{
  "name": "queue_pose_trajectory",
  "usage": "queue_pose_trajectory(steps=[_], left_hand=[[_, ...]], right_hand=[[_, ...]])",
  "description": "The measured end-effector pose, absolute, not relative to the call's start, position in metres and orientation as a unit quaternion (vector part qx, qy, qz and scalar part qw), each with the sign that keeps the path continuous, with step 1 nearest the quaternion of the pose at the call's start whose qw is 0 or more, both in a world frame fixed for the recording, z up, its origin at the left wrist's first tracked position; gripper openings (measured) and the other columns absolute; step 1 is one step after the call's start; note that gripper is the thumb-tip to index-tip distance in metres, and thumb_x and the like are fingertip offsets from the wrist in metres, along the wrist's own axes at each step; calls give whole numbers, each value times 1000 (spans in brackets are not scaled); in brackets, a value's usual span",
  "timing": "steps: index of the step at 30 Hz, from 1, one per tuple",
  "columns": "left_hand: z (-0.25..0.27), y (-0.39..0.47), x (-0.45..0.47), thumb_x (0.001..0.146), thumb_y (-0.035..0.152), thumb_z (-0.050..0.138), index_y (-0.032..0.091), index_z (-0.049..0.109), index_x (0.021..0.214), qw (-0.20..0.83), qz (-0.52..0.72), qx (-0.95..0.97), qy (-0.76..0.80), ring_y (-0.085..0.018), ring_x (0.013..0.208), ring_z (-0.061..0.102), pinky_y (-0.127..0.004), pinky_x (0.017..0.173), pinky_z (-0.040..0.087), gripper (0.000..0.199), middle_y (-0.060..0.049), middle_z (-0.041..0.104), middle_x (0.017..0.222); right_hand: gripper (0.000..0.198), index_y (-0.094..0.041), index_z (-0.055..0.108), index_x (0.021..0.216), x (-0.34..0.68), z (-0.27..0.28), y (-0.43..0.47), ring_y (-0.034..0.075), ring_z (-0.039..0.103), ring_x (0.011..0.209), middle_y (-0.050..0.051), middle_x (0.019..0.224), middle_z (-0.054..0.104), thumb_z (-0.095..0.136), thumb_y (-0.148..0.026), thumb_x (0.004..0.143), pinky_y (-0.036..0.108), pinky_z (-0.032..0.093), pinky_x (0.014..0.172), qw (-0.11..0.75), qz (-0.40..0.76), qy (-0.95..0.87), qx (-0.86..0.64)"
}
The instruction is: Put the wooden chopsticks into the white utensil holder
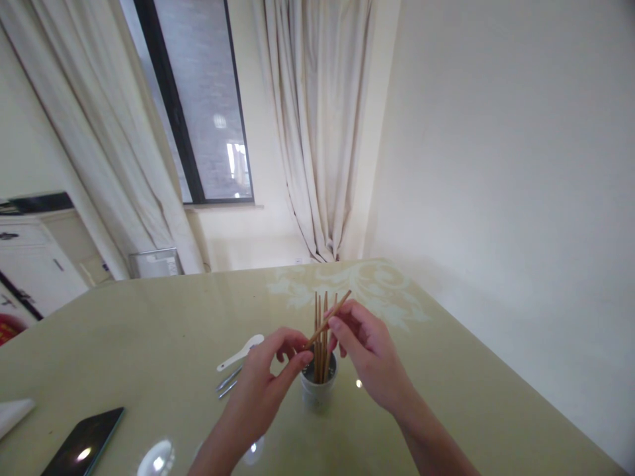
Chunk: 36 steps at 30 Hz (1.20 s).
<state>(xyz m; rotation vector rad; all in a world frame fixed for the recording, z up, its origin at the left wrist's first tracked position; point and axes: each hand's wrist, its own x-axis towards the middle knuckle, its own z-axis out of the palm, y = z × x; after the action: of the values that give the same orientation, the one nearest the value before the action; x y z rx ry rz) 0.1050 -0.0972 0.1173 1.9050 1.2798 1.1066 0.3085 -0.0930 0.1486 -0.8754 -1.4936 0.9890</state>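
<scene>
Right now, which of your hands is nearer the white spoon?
Left. The left hand sits just right of the white spoon; the right hand is beyond the chopstick cup.

The chopsticks (321, 330) between my fingers (342, 330) are a warm light brown, and the cup (318, 391) they stand in is pale grey-white. The surface (163, 317) under them is a glossy yellow-green, with a whitish floral scroll pattern (367, 284) at its far end. Beside the cup lies a white spoon (241, 352) and silvery metal pieces (228, 382). My phone (84, 444) is black. The curtains (317, 125) are cream, the window frame (171, 106) black.
</scene>
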Motion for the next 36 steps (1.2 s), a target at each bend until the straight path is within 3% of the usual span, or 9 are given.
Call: queue_pose_trajectory(steps=[4, 8, 21, 26, 30, 36], left_hand=[[107, -86, 96, 96, 43, 62, 24, 70, 93, 279, 313, 744, 521, -21, 84, 65, -31, 77, 48, 21, -3, 73, 89], [91, -80, 96, 95, 31, 64, 24, 70, 100, 260, 246, 772, 525, -21, 93, 66, -32, 85, 48, 11, -4, 72, 106], [80, -76, 88, 98, 37, 60, 26, 70, 108, 258, 217, 788, 515, -22, 98, 66, -31, 88, 50, 18, -5, 70, 114], [72, -58, 54, 101, 32, 53, 23, 69, 103, 178, 171, 764, 596, -21, 96, 69, -31, 86, 48, 18, -5, 73, 109], [54, -45, 23, 101, 23, 50, 23, 69, 100, 115, 55, 711, 691, -24, 100, 71, -32, 84, 46, 19, -6, 75, 107], [29, -40, 16, 98, 23, 56, 22, 67, 104, 122, -24, 693, 710, -25, 107, 71, -33, 83, 47, 13, -8, 75, 114]], right_hand=[[20, -21, 65, 97, 320, 148, -86, 15, 66, 69, 1, 81, 67, 64, -40, 101, 24, 51, 59, 629, 330, -592, -381], [21, -21, 65, 98, 331, 149, -81, 15, 66, 70, 2, 82, 68, 65, -42, 99, 24, 51, 59, 642, 274, -586, -412], [22, -22, 69, 90, 328, 139, -73, 18, 65, 68, 2, 80, 74, 55, -34, 101, 28, 46, 63, 442, 183, -693, -540], [33, -22, 69, 79, 330, 135, -69, 20, 64, 65, 3, 70, 72, 51, -34, 104, 31, 37, 62, 333, 81, -702, -624], [34, -23, 70, 81, 330, 133, -68, 21, 65, 65, 4, 72, 73, 49, -35, 106, 31, 33, 61, 312, 33, -698, -644], [33, -23, 69, 81, 330, 133, -69, 22, 68, 68, 4, 74, 74, 51, -35, 107, 31, 31, 60, 290, 20, -698, -654]])
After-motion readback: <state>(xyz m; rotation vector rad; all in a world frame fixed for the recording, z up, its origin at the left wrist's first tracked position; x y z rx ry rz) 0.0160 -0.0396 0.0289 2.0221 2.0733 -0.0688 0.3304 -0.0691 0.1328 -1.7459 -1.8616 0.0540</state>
